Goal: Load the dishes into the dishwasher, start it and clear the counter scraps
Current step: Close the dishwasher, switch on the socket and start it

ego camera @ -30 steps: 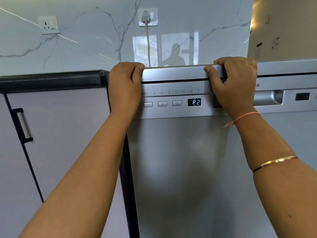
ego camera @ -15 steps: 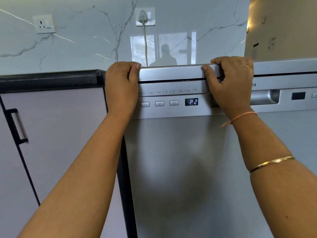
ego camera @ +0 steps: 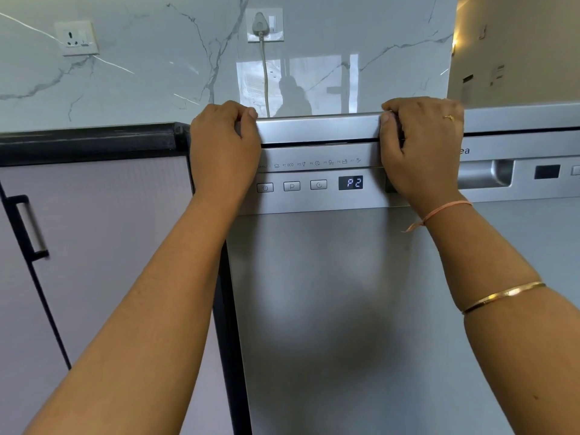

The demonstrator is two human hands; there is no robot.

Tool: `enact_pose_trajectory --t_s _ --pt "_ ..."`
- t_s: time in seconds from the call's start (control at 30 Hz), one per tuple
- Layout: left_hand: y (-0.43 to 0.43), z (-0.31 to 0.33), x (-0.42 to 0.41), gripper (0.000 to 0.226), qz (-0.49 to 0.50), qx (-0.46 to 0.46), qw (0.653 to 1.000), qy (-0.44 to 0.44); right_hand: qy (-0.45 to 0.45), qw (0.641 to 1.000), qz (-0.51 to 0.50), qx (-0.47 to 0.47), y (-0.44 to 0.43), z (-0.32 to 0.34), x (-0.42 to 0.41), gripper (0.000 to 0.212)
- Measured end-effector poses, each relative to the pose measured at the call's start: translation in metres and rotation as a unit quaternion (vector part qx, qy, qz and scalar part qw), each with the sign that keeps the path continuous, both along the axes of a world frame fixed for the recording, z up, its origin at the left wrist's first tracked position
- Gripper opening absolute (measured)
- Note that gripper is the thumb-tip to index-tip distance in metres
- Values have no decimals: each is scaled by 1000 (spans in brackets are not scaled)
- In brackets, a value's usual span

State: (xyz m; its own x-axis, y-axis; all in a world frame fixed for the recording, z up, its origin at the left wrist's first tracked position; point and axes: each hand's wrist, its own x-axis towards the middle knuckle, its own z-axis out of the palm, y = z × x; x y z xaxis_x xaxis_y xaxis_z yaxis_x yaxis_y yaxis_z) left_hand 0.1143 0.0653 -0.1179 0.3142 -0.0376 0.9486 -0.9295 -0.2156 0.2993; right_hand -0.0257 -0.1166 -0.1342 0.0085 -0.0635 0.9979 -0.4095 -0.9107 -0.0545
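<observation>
The silver dishwasher [ego camera: 345, 309] fills the middle of the head view with its door closed. Its display [ego camera: 350, 183] reads P2, beside a row of three buttons [ego camera: 292, 186]. My left hand [ego camera: 222, 152] grips the left end of the dishwasher's top edge [ego camera: 317, 128], fingers curled over it. My right hand [ego camera: 420, 149] grips the same edge further right, partly covering the door's recessed handle [ego camera: 486, 174]. No dishes or scraps are in view.
A pale cabinet door [ego camera: 94, 230] with a dark bar handle [ego camera: 29, 227] stands to the left, under a black counter edge [ego camera: 88, 141]. On the marble wall behind are a plugged-in cord [ego camera: 260, 25] and a free socket [ego camera: 77, 37].
Both hands keep their grip on the top edge. Only the view has shifted slightly.
</observation>
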Motion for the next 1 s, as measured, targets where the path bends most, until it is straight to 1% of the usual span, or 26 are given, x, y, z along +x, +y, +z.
enact_pose_trajectory --t_s 0.07,0.17,0.27,0.33,0.4,0.47,0.53,0.6,0.67,0.8,1.0 --pt "2 9 -1 31 57 66 996 5 16 999 -30 2 2 2 0 37" --pt "4 19 -7 41 123 155 980 21 55 997 -48 5 6 9 -2 43" --pt "0 23 -15 51 168 209 963 9 128 990 -53 -24 23 19 9 51" --pt "-3 25 -16 48 162 221 962 1 165 985 -47 -33 37 25 20 48" --pt "-5 25 -14 40 140 216 966 -2 199 979 -26 -25 45 29 28 34" --pt "-7 23 -12 33 133 202 970 -10 210 978 -9 -13 47 31 31 27" --pt "-8 18 -9 34 135 181 974 -25 196 981 -10 -8 45 29 32 30" --pt "-9 14 -6 40 142 156 977 -41 171 985 -17 -11 45 24 35 41" --pt "-11 11 -4 39 143 132 980 -51 147 989 -20 -8 47 20 37 49" --pt "-16 8 -3 34 133 102 985 -49 109 994 -3 -4 46 17 40 47" --pt "-20 6 -2 30 118 83 989 -43 56 998 0 -31 41 14 45 41"
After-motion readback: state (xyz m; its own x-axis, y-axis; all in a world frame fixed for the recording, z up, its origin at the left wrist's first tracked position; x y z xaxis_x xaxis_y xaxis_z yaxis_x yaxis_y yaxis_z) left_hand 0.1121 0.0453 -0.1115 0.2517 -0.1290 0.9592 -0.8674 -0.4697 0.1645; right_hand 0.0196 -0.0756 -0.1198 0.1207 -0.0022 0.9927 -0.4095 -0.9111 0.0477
